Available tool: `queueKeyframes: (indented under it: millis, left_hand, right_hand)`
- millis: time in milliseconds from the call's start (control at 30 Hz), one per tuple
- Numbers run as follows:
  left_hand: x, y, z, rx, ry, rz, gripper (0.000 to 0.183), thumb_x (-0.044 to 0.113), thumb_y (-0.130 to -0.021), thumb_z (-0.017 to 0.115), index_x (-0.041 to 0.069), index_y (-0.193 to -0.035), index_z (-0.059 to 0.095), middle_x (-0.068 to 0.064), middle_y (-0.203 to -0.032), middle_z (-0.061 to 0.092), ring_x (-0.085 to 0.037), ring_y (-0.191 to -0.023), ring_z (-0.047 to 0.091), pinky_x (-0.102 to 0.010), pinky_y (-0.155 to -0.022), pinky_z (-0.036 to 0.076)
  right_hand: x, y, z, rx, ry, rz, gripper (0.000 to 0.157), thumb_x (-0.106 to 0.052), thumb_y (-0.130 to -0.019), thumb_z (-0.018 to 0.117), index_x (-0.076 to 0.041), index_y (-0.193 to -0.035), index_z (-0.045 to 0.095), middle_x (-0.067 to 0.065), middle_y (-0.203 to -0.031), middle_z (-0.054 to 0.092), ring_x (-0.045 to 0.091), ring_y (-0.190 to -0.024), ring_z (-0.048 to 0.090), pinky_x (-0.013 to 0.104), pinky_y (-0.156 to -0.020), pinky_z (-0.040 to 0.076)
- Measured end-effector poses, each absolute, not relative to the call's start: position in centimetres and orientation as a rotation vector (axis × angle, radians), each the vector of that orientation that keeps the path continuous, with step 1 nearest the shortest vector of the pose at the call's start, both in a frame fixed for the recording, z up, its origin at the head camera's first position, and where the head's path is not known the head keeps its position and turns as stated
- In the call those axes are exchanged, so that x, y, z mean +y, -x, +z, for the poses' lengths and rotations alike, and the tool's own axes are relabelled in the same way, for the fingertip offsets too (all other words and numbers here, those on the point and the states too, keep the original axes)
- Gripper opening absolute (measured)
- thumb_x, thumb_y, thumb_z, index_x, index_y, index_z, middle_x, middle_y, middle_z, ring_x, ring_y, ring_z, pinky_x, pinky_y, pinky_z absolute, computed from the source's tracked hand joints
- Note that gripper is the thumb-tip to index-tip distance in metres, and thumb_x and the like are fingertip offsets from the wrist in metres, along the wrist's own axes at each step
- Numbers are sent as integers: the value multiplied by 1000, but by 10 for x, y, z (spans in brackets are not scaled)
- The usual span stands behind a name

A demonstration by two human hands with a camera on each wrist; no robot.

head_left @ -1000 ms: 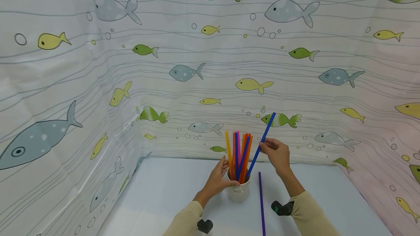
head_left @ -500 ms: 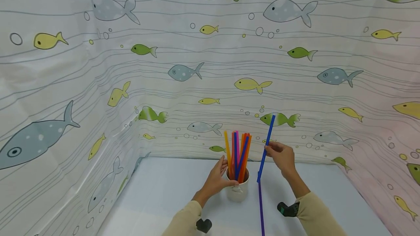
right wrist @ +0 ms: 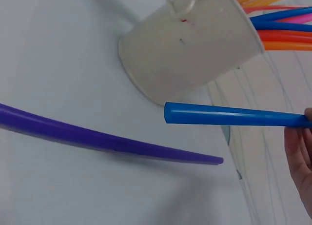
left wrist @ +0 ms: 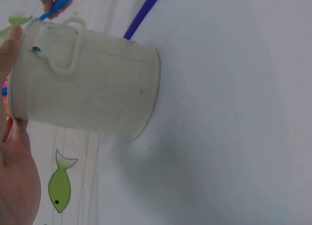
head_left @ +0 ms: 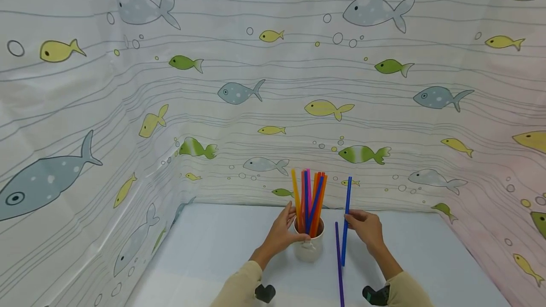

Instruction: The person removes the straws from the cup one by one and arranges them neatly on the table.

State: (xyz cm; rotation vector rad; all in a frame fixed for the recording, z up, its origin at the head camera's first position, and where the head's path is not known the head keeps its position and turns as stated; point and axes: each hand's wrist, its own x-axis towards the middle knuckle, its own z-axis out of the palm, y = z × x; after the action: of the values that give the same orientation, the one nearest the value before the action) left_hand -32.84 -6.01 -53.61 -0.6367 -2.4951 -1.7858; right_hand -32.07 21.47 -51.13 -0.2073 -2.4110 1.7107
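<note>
A cream mug with a small handle stands upright on the white table, holding several orange, yellow, red, pink and blue straws. My left hand grips the mug at its rim, thumb on the near side and fingers round the far left. Right of the mug, my right hand pinches a blue straw near its middle. This straw is close to upright, its lower end low over the table. Beside it a purple straw lies on the table, pointing away from me.
The white table meets a fish-patterned sheet at the back, and the same sheet rises along both sides. A black device sits at the left wrist, another black device at the right.
My right hand has drawn the blue straw away from the mug to the right, then lowered it beside the purple straw, bringing it more upright. The left hand keeps its hold on the mug.
</note>
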Motion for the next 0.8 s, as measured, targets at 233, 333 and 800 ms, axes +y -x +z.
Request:
queueKeyframes:
  millis: [233,333,800]
  left_hand:
    - [-61,328,-535,-2477,652,-1782,109,25,-76,85,9,-157,13,-8,-145,43,-21,-135,42,-29,-108,36]
    - [-61,328,-535,-2477,657,-1777,108,26,-77,84,9,-157,13,-8,-144,43,-21,-135,42,-29,-108,36]
    - [-60,329,-535,-2488,651,-1786,108,24,-77,84,10,-157,13,-8,-146,42,-21,-136,41,-33,-109,36]
  right_hand:
    - [216,312,-537,-2449,245,1724,37,-20,-91,70,7,-116,67,19,-103,70,23,-83,72,35,-77,59]
    - [216,309,-548,-2470,249,1695,35,-19,-90,71,7,-113,68,19,-101,71,22,-80,71,32,-72,60]
    - [218,300,-573,-2545,314,1668,34,-14,-86,74,10,-109,68,18,-95,71,21,-74,70,30,-64,59]
